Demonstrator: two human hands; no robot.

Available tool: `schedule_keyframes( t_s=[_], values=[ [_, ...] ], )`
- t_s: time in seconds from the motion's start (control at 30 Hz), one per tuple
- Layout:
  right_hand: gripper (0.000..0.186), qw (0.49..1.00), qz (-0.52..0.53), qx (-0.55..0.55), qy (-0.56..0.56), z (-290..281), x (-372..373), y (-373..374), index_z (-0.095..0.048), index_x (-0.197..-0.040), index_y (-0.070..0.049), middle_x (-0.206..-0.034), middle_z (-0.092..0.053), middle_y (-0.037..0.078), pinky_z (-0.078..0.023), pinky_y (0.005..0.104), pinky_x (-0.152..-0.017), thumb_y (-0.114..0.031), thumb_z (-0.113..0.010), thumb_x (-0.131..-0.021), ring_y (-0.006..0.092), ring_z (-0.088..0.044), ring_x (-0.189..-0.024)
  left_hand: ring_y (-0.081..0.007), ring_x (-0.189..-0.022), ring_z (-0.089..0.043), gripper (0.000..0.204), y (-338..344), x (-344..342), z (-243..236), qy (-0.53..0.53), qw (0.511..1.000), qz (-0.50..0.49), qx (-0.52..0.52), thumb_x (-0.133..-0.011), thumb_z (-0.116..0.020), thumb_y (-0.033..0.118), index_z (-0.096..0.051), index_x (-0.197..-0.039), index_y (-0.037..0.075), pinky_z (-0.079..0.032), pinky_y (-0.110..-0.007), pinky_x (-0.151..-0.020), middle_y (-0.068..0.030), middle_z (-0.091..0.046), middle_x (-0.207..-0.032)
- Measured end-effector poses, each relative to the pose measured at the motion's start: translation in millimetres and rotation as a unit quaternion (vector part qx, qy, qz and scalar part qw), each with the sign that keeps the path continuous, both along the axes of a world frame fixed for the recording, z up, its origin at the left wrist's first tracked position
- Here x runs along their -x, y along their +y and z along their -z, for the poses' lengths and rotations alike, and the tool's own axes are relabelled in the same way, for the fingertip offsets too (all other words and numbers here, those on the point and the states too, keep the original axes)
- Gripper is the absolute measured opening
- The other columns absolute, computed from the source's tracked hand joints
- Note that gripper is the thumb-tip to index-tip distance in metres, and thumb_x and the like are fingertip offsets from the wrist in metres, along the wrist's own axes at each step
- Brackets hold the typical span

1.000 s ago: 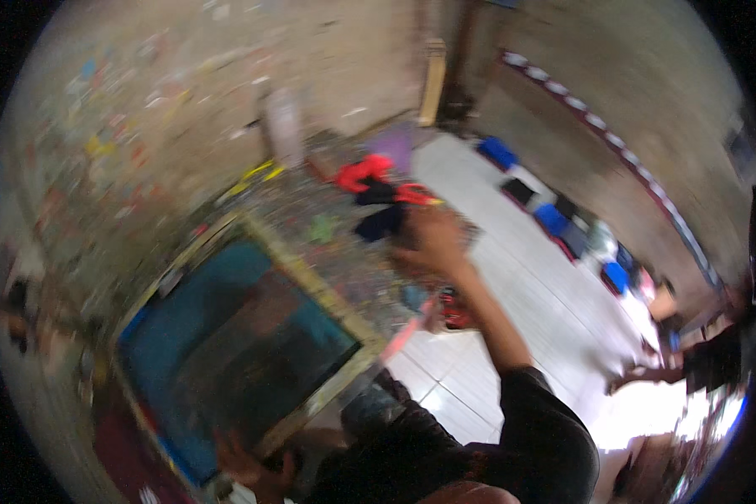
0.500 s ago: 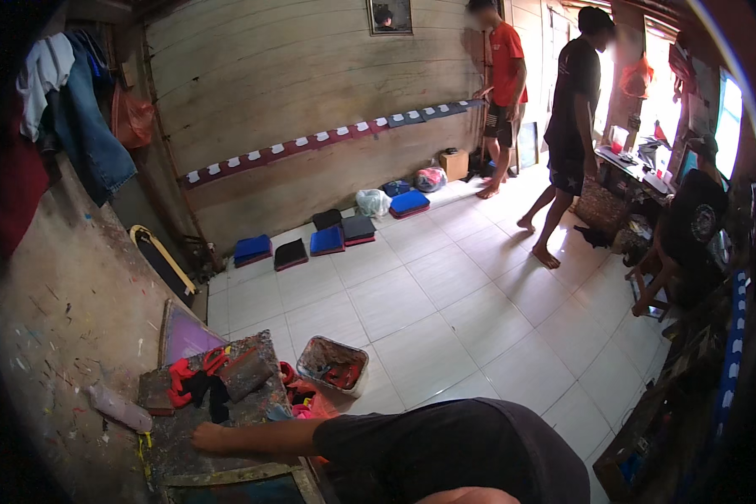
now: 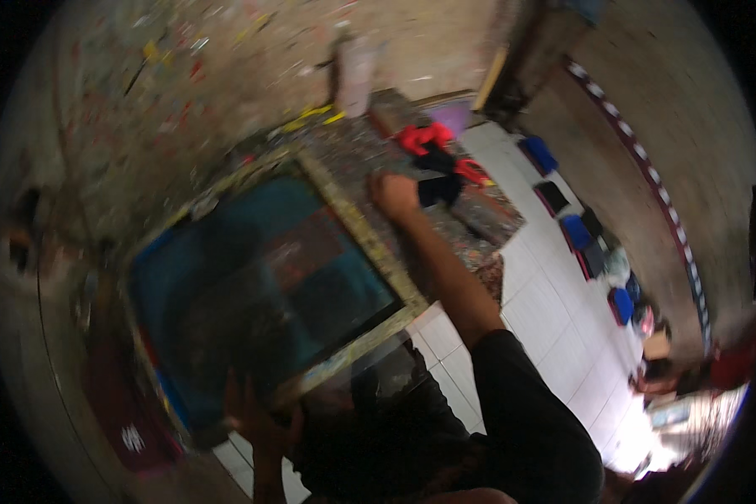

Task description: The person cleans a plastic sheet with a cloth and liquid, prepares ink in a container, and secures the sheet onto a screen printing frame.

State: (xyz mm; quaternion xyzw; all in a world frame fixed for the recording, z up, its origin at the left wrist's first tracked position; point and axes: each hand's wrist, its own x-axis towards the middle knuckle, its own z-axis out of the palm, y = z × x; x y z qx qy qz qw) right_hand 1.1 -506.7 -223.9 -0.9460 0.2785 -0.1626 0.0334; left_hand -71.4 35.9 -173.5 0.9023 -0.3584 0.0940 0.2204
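A framed screen with blue-green mesh [image 3: 193, 294] and a stained pale border lies tilted in the head view's left-centre. My left hand [image 3: 260, 416] grips its lower edge with fingers over the frame. My right hand [image 3: 392, 195] rests with curled fingers on the paint-spattered work surface [image 3: 357, 147], above the screen's upper-right side; what is in it is hidden. Beside it lie black cloth pieces [image 3: 437, 189], red cloth pieces [image 3: 424, 134] and a grey-brown block [image 3: 487, 214]. A pink cylinder [image 3: 353, 80] and yellow strips [image 3: 307, 118] are at the wall side.
White floor tiles [image 3: 529, 311] run along the right, with blue and black pads [image 3: 575, 231] and bags [image 3: 615, 267] by the far wall [image 3: 638, 101], which bears a long patterned strip. A person in red [image 3: 731, 370] is at the far right. Maroon cloth [image 3: 118, 403] is at lower left.
My head swung up toward the room and back down. My right hand has shifted left relative to the black cloths. The person in black has moved along the room.
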Motion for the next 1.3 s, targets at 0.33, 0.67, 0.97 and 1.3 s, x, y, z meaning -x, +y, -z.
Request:
schedule_keyframes(
  t_s=[0.33, 0.67, 0.97, 1.3],
  values=[
    [0.038, 0.992, -0.002, -0.071, -0.103, -18.5, 2.1, 9.9, -0.063, -0.090, 0.000, -0.088, -0.069, 0.027, -0.053, 0.0571, -0.073, -0.035, -0.053, -0.100, 0.0470, -0.068, -0.081, -0.0443, -0.139, -0.042, 0.091, -16.9, -2.6, -17.4, -0.031, 0.999, -0.010, 0.008, -0.075, -0.074, 0.047, -0.041, -0.147, 0.001, -0.033, -0.062, -0.109, -0.0282, -0.038, -0.153],
    [0.053, 0.995, 0.074, -0.063, 0.036, -86.2, 42.5, 29.1, -0.066, -0.109, -0.004, -0.099, -0.071, 0.025, -0.056, 0.0530, -0.075, -0.055, -0.059, -0.095, 0.0439, -0.070, -0.086, -0.0433, -0.137, -0.044, 0.085, -10.7, -1.1, -10.4, -0.035, 0.999, -0.004, -0.018, -0.079, -0.070, 0.047, -0.043, -0.147, 0.002, -0.033, -0.059, -0.110, -0.0248, -0.038, -0.156],
    [0.033, 0.991, -0.107, 0.041, -0.064, -56.0, 238.3, 83.3, -0.071, -0.116, -0.010, -0.109, -0.071, 0.012, -0.052, 0.0431, -0.086, -0.030, -0.073, -0.090, 0.0323, -0.066, -0.099, -0.0424, -0.138, -0.042, 0.085, -12.3, 0.1, -12.1, -0.024, 1.000, 0.005, -0.016, -0.079, -0.074, 0.039, -0.041, -0.147, 0.001, -0.035, -0.058, -0.108, -0.0261, -0.036, -0.156],
    [0.030, 0.989, -0.103, -0.013, 0.108, -56.2, 232.0, 53.1, -0.066, -0.093, -0.002, -0.092, -0.067, 0.022, -0.052, 0.0521, -0.074, -0.030, -0.057, -0.101, 0.0416, -0.065, -0.086, -0.0447, -0.137, -0.040, 0.082, 16.3, 4.2, -26.8, 0.039, 0.997, 0.009, 0.066, -0.080, -0.081, 0.030, -0.042, -0.146, 0.002, -0.036, -0.057, -0.109, -0.0249, -0.034, -0.156]
  ],
)
